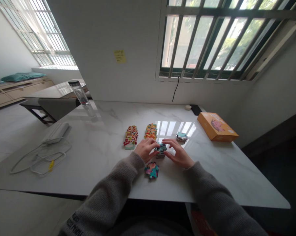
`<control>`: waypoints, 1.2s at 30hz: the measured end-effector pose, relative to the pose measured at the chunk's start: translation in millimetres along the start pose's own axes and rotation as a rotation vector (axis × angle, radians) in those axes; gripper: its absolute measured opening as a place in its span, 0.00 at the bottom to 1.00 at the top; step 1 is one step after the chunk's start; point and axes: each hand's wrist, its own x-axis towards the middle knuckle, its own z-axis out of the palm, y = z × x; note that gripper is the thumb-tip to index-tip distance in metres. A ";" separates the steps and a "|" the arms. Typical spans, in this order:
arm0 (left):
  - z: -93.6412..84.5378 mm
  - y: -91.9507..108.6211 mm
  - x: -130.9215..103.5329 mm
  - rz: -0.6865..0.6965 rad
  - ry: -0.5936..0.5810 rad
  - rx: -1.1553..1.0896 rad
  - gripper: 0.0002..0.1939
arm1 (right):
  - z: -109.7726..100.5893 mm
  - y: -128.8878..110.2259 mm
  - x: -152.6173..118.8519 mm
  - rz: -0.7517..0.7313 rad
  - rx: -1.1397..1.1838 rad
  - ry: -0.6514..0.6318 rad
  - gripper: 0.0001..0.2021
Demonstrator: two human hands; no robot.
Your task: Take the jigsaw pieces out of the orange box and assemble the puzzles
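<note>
White marble-patterned table (pixel 98 170), left hand (pixel 146 149) and right hand (pixel 177 153) curved inward, grip closed around puzzle stack (pixel 160 150)

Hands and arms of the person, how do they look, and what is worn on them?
The left hand and right hand wear no gloves. The left sleeve and right sleeve are long, grey and knitted-looking, reaching the wrists. Dark lettering marks the left sleeve.
</note>
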 end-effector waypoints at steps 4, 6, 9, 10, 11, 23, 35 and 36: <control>3.0 1.0 -4.8 -0.028 -0.001 -0.048 0.09 | 3.0 5.7 -0.3 -0.035 -0.054 -0.012 0.16; 4.3 0.0 -5.9 -0.035 -0.001 -0.074 0.09 | 3.7 7.7 -0.6 -0.045 -0.069 -0.018 0.15; 6.8 -1.7 -7.1 -0.038 0.001 -0.105 0.09 | 3.8 8.4 -1.0 -0.056 -0.069 -0.034 0.13; 7.6 -2.1 -7.5 -0.036 0.000 -0.109 0.09 | 3.6 8.1 -1.1 -0.057 -0.066 -0.039 0.12; 8.4 -2.4 -7.9 -0.033 -0.002 -0.110 0.10 | 3.4 7.7 -1.1 -0.058 -0.063 -0.044 0.12; 15.5 -2.2 -12.4 -0.060 -0.039 -0.178 0.10 | 2.6 6.1 -1.7 -0.014 -0.049 -0.117 0.12; 17.5 -5.3 -12.4 -0.109 -0.040 -0.382 0.10 | 5.5 7.4 -2.4 -0.029 -0.051 -0.101 0.12; 17.4 -5.4 -12.7 -0.108 -0.041 -0.380 0.10 | 5.5 7.4 -2.4 -0.034 -0.055 -0.101 0.12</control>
